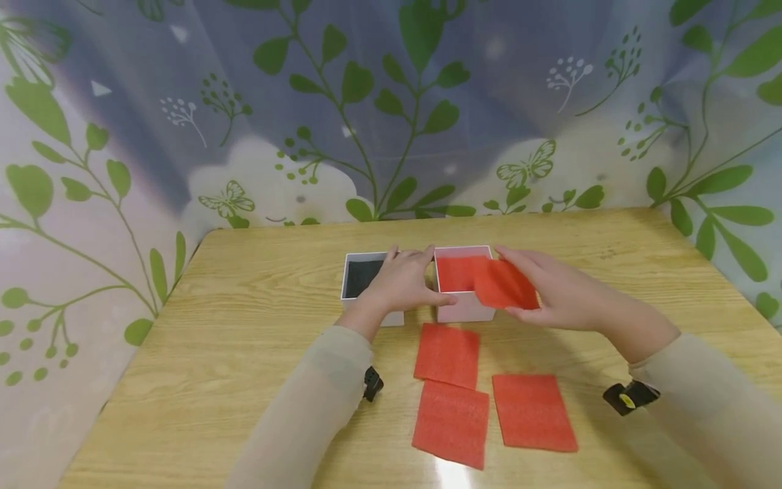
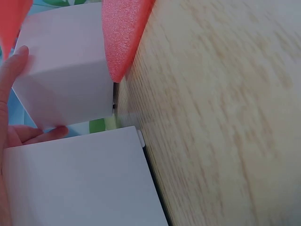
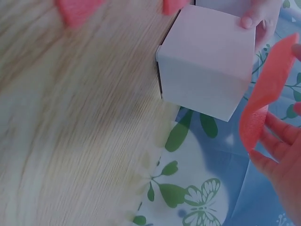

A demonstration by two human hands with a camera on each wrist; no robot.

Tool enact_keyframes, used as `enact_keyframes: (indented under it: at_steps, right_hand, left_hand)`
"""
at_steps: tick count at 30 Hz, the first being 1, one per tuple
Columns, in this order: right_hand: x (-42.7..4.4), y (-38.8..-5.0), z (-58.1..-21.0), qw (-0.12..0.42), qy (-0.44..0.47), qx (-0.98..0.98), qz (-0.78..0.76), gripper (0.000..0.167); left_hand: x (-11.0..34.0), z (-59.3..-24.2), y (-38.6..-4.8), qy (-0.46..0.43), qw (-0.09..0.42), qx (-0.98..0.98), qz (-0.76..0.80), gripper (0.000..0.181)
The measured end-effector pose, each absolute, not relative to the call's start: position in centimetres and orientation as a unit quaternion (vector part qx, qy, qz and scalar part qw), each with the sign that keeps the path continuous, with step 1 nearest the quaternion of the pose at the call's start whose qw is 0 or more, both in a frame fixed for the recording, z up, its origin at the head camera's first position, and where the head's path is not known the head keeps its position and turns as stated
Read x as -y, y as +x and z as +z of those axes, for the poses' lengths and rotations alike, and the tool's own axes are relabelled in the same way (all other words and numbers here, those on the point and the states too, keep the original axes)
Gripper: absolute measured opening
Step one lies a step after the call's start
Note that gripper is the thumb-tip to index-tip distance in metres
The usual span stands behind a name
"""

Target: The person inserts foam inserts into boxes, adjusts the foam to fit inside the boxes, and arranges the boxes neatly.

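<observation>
My right hand (image 1: 568, 292) holds a bent red square cloth (image 1: 502, 284) at the front right of the right-hand white box (image 1: 466, 307). In the right wrist view this cloth (image 3: 265, 89) curves between the thumb and fingers, clear of the box wall. Inside that box lies more red cloth (image 1: 455, 273). My left hand (image 1: 400, 280) grips the same box at its left side. In the left wrist view, its thumb lies on the front of the box (image 2: 66, 61) and fingertips are at the side. A second white box (image 1: 397, 318) with dark cloth (image 1: 362, 277) inside stands under my left hand.
On the wooden table (image 1: 244, 353), a red cloth square (image 1: 449, 354) lies before the right box. Another red square (image 1: 452, 424) touches it, nearer me, and a third red square (image 1: 534, 412) lies to the right. A leaf-patterned curtain (image 1: 366, 136) hangs behind the table.
</observation>
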State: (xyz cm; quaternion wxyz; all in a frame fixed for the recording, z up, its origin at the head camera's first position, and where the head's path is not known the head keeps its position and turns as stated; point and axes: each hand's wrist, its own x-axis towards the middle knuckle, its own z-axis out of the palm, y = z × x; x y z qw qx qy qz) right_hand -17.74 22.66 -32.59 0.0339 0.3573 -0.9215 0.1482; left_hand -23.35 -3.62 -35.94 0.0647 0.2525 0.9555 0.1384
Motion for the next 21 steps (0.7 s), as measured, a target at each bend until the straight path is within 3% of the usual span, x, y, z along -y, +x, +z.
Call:
enact_keyframes:
  at_steps: [9, 21]
  right_hand:
    - [-20.5, -19.9, -32.4, -0.002, 0.346, 0.925, 0.156, 0.085]
    - [-18.7, -21.8, -32.4, 0.002, 0.364, 0.92, 0.144, 0.086]
  left_hand:
    - [3.8, -35.9, -23.4, 0.253, 0.061, -0.956, 0.136, 0.104]
    - [3.6, -36.3, -23.6, 0.259, 0.048, -0.955, 0.139, 0.103]
